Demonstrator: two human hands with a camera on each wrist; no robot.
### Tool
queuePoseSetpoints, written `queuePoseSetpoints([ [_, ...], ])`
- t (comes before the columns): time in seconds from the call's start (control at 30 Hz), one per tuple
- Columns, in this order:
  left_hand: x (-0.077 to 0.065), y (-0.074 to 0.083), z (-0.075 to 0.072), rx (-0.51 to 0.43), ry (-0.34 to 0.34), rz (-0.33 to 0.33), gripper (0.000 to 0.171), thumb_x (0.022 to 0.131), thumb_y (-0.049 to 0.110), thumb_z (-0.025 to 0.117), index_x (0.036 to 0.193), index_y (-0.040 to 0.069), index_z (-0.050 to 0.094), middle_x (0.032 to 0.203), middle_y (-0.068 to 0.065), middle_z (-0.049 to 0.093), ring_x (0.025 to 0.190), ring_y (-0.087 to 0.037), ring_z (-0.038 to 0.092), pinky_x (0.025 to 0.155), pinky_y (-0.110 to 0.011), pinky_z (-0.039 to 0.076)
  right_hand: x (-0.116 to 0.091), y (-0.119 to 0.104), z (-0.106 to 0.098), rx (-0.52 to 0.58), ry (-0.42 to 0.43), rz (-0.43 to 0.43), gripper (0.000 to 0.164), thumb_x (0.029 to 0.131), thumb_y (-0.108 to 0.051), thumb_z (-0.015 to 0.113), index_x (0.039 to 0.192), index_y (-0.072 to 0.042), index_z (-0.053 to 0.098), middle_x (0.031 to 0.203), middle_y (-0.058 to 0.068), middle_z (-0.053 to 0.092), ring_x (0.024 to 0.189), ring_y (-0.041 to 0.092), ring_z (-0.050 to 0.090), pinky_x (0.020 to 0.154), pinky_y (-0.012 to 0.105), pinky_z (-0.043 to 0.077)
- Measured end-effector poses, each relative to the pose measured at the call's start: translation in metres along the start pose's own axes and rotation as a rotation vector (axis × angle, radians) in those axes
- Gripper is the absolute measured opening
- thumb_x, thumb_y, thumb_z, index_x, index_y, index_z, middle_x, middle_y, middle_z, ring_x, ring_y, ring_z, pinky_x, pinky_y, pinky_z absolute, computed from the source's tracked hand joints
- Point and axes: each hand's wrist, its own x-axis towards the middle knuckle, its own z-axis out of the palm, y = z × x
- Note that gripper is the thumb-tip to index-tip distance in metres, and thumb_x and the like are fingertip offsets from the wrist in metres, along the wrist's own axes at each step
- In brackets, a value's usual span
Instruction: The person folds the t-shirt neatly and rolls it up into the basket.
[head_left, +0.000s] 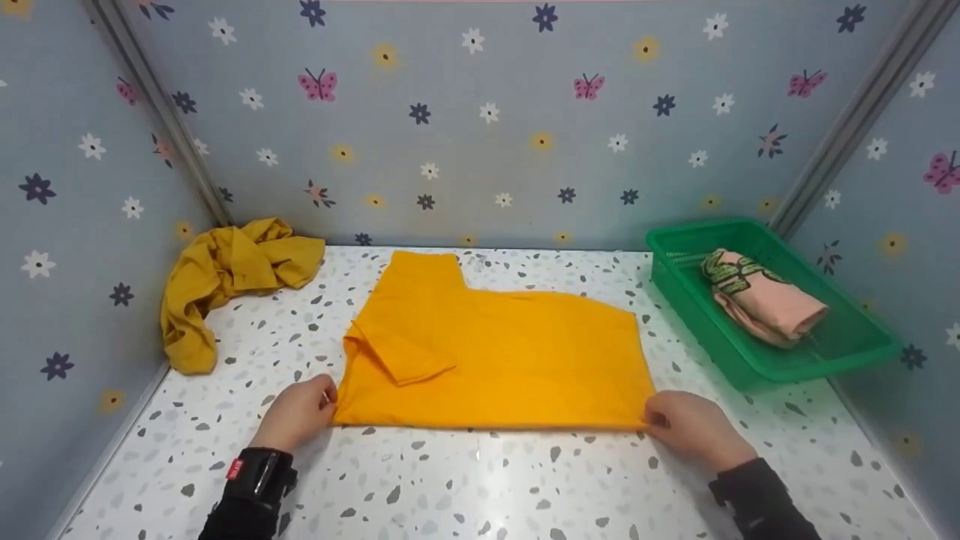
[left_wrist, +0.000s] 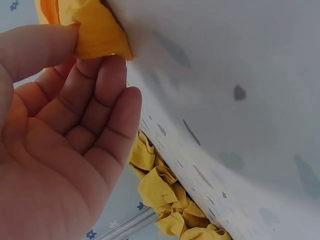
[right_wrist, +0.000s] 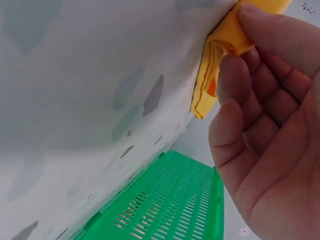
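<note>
An orange-yellow T-shirt (head_left: pixel 525 352), folded in half lengthwise, lies flat on the speckled table with one sleeve (head_left: pixel 409 356) turned over its left part. My left hand (head_left: pixel 298 409) pinches the near left corner between thumb and fingers; the left wrist view shows the shirt's cloth (left_wrist: pixel 102 35) at the fingertips. At the near right corner my right hand (head_left: pixel 694 424) pinches the fabric, and the right wrist view shows layered cloth edges (right_wrist: pixel 212 65) beside the thumb and fingers.
A crumpled mustard garment (head_left: pixel 232 277) lies at the back left against the wall. On the right stands a green plastic basket (head_left: pixel 697 330) holding a folded pink garment (head_left: pixel 772 300) with a dark green print. Flower-patterned panels (head_left: pixel 480 135) enclose the speckled table (head_left: pixel 480 487) on three sides.
</note>
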Motion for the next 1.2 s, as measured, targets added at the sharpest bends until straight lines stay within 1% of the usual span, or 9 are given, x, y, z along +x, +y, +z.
queuePoseSetpoints([
  [0.17,-0.007,0.002,0.0,0.002,-0.014,0.001,0.009,0.08,0.006,0.061,0.086,0.009,0.055,0.066,0.0,0.049,0.059,-0.017,0.044,0.056,-0.032,0.036,-0.005,0.0,0.001,-0.012,0.005,-0.036,0.019,0.077,-0.027,0.072,0.069,-0.026,0.055,0.063,-0.016,0.043,0.057,0.005,0.041,0.053,0.025,0.035],
  [0.3,-0.01,0.004,-0.001,-0.009,-0.027,-0.008,0.009,0.08,0.006,0.061,0.086,0.009,0.055,0.066,0.0,0.049,0.059,-0.017,0.044,0.056,-0.032,0.037,-0.009,0.0,0.0,-0.011,-0.008,-0.035,0.019,0.076,-0.028,0.072,0.07,-0.026,0.055,0.063,-0.017,0.043,0.057,0.005,0.04,0.054,0.025,0.035],
  [0.43,-0.014,0.005,0.0,-0.012,-0.028,-0.002,0.009,0.08,0.006,0.061,0.086,0.008,0.055,0.065,0.001,0.049,0.059,-0.017,0.044,0.056,-0.032,0.037,-0.014,-0.002,-0.001,-0.003,-0.018,-0.028,0.018,0.077,-0.029,0.072,0.07,-0.028,0.055,0.063,-0.017,0.044,0.058,0.004,0.041,0.055,0.025,0.035],
  [0.57,-0.017,0.006,0.0,-0.006,-0.036,-0.005,0.011,0.08,0.007,0.062,0.087,0.009,0.055,0.065,0.001,0.049,0.059,-0.016,0.044,0.056,-0.032,0.037,-0.018,-0.003,-0.001,-0.003,-0.016,-0.027,0.018,0.077,-0.027,0.072,0.071,-0.029,0.055,0.064,-0.018,0.043,0.059,0.004,0.041,0.055,0.025,0.035],
  [0.73,-0.019,0.007,0.001,-0.008,-0.059,-0.025,0.011,0.08,0.008,0.063,0.087,0.01,0.055,0.065,0.001,0.05,0.058,-0.016,0.044,0.055,-0.032,0.037,-0.022,-0.003,0.0,-0.011,-0.001,-0.035,0.018,0.075,-0.024,0.072,0.072,-0.029,0.055,0.065,-0.018,0.043,0.06,0.004,0.041,0.056,0.024,0.036],
  [0.83,-0.019,0.008,0.0,-0.013,-0.074,-0.039,0.01,0.08,0.008,0.063,0.087,0.01,0.056,0.066,0.001,0.05,0.058,-0.016,0.045,0.055,-0.032,0.038,-0.023,-0.003,0.0,-0.013,-0.005,-0.025,0.019,0.074,-0.023,0.072,0.072,-0.029,0.055,0.065,-0.018,0.043,0.059,0.004,0.041,0.056,0.025,0.036],
  [1.0,-0.018,0.009,0.0,-0.007,-0.1,-0.048,0.01,0.08,0.008,0.063,0.086,0.01,0.056,0.066,0.0,0.049,0.059,-0.017,0.044,0.056,-0.032,0.037,-0.024,-0.003,-0.001,-0.005,-0.036,-0.003,0.018,0.075,-0.022,0.072,0.072,-0.027,0.055,0.065,-0.017,0.043,0.058,0.005,0.041,0.055,0.025,0.035],
  [1.2,-0.018,0.01,0.0,-0.003,-0.144,-0.076,0.009,0.08,0.008,0.063,0.085,0.011,0.056,0.067,-0.001,0.049,0.06,-0.017,0.044,0.056,-0.032,0.036,-0.025,-0.004,-0.002,0.008,-0.072,0.011,0.018,0.076,-0.022,0.072,0.071,-0.027,0.055,0.064,-0.016,0.044,0.058,0.005,0.041,0.055,0.024,0.035],
])
